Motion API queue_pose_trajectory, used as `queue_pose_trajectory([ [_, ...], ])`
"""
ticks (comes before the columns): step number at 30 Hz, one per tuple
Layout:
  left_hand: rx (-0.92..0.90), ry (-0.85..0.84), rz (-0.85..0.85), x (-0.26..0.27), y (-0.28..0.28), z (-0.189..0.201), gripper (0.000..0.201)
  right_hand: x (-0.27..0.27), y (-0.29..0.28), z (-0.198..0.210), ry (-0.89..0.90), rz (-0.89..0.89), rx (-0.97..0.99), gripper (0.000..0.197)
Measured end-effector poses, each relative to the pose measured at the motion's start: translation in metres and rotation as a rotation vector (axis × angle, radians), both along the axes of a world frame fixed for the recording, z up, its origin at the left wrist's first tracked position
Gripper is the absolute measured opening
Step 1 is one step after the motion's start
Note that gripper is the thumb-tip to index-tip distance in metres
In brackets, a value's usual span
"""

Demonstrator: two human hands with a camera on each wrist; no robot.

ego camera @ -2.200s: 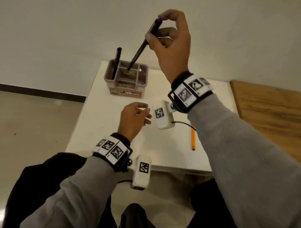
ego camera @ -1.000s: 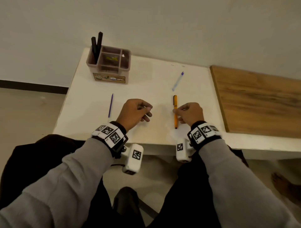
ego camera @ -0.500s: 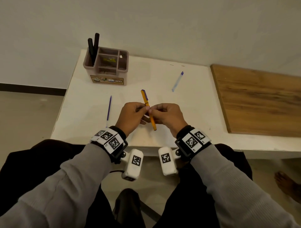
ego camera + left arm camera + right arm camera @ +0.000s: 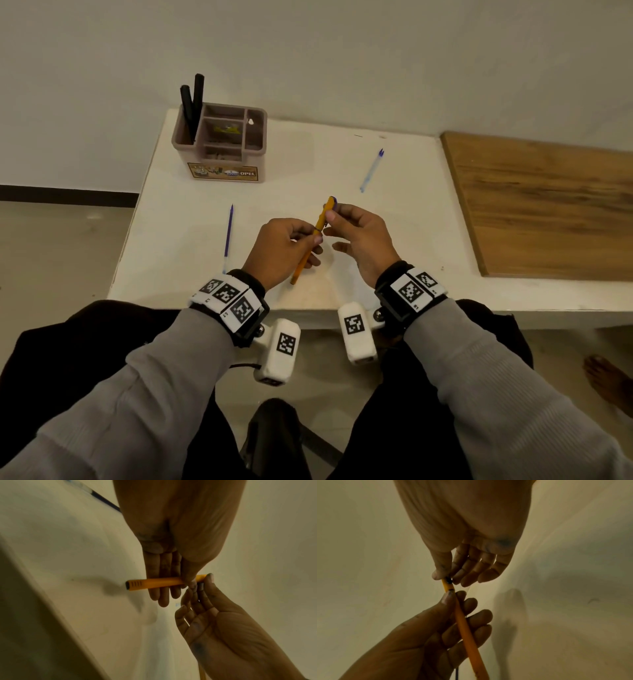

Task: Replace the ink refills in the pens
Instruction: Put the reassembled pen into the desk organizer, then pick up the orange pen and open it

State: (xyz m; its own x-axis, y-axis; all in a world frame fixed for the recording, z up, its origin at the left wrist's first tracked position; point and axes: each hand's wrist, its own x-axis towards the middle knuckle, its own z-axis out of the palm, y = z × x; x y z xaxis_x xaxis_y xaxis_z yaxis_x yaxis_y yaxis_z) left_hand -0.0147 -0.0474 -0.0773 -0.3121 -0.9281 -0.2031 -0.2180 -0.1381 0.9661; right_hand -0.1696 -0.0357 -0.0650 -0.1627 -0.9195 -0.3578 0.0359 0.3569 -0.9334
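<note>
The white desk [image 4: 342, 164] carries everything, with a wooden board [image 4: 548, 205] lying on its right side. At the far left corner stands a compartmented organizer [image 4: 222, 150] with two black pens [image 4: 191, 102] upright in its left slot; these look finished, though that is only a guess from where they stand. Above the near middle of the desk the orange pen [image 4: 308, 246] is held tilted. The left hand [image 4: 284, 246] is wrapped round its barrel, thumb and fingers curled on it, and the right hand [image 4: 359, 236] pinches its upper end between thumb and forefinger, the other fingers loose. This reads as the opening step on this pen: the end piece looks not yet off, so pulling the old refill and fitting a new one are probably still ahead. A purple refill [image 4: 228, 236] lies on the desk left of the hands, and a pale blue refill [image 4: 371, 169] lies farther off to the right. Nothing blocks either.
</note>
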Motion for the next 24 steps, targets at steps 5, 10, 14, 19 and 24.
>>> queue_pose_trajectory([
  [5,-0.06,0.019,-0.094,-0.007,0.001,0.01,0.014,-0.008,-0.002,0.005,-0.044,-0.005,-0.051,0.017],
  [10,-0.051,0.035,-0.202,-0.006,0.003,0.013,0.016,-0.013,-0.012,0.026,-0.487,-0.18,-0.138,0.02],
  [14,-0.06,0.018,-0.251,-0.001,0.013,0.007,0.017,-0.042,-0.025,0.05,-0.547,-0.217,-0.2,0.018],
  [19,-0.027,0.11,-0.144,-0.003,0.008,0.01,0.015,-0.054,-0.011,0.021,0.225,-0.158,0.04,0.017],
  [24,0.012,0.119,-0.082,-0.004,0.007,0.008,0.009,-0.06,-0.012,-0.015,0.653,-0.06,0.169,0.026],
])
